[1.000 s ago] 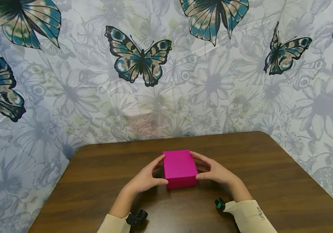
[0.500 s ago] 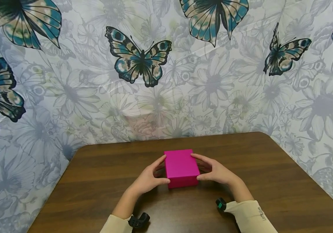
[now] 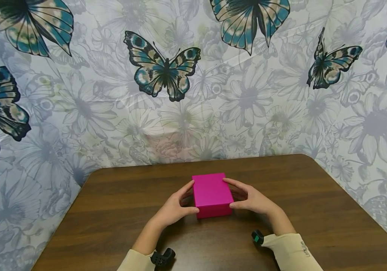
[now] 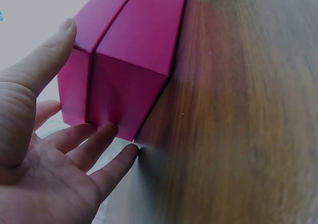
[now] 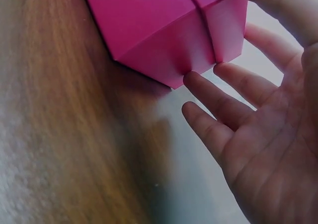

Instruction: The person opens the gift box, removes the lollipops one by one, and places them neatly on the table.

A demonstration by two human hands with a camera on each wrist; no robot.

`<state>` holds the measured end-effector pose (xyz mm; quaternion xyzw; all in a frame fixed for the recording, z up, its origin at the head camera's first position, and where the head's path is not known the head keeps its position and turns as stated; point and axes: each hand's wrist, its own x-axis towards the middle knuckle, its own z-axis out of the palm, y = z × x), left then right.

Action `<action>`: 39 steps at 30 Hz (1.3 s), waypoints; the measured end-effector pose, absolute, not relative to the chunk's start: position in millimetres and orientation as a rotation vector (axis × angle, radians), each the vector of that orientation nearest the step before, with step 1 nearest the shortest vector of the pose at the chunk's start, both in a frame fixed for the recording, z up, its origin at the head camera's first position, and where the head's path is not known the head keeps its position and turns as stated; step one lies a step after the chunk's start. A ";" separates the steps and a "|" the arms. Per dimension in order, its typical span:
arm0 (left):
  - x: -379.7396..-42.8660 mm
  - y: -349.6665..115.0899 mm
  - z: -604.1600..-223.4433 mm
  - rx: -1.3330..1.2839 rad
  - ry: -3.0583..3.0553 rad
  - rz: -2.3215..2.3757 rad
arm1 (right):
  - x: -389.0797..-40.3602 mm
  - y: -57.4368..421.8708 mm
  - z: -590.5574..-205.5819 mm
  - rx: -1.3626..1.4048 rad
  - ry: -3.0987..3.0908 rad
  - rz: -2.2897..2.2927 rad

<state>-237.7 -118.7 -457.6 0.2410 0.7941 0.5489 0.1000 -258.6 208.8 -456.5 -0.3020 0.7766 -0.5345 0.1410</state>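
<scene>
A bright pink lidded box [image 3: 211, 190] sits on the brown wooden table, between the two hands. My left hand [image 3: 173, 207] holds its left side, thumb at the near corner and index fingertip at the far corner. In the left wrist view, fingertips [image 4: 109, 129] touch the box's side while the thumb [image 4: 62, 37] lies against the lid's edge. My right hand [image 3: 255, 199] holds the right side in much the same way. Fingertips [image 5: 191, 80] touch that side in the right wrist view, and the lowest fingertip stands apart from it. A seam marks the lid, which covers the inside.
The wooden table [image 3: 119, 203] has rounded far corners. Behind it hangs a pale flowered cloth [image 3: 247, 124] with butterflies. Black wristbands [image 3: 163, 257] show at both wrists, below cream sleeves [image 3: 293, 250].
The pink box has slid slightly to the right along the table, with both hands moving along with it. The hold on its sides looks the same.
</scene>
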 end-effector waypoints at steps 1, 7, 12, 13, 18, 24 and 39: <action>-237.4 -118.6 -457.4 0.710 2.353 1.617 | -258.3 208.7 -456.3 -0.868 2.243 -1.544; -236.4 -118.8 -455.6 0.709 2.368 1.614 | -257.5 208.0 -453.9 -0.874 2.227 -1.557; -234.8 -118.7 -452.1 0.696 2.386 1.609 | -256.9 206.8 -451.0 -0.870 2.203 -1.576; -234.5 -118.6 -451.2 0.697 2.391 1.606 | -256.6 206.8 -450.4 -0.872 2.204 -1.580; -232.8 -118.3 -448.0 0.704 2.412 1.602 | -254.8 207.1 -446.9 -0.879 2.227 -1.570; -231.8 -117.8 -443.4 0.713 2.456 1.587 | -251.4 206.6 -438.9 -0.896 2.280 -1.552; -225.0 -117.5 -429.0 0.625 2.562 1.560 | -248.8 204.4 -425.6 -0.969 2.395 -1.487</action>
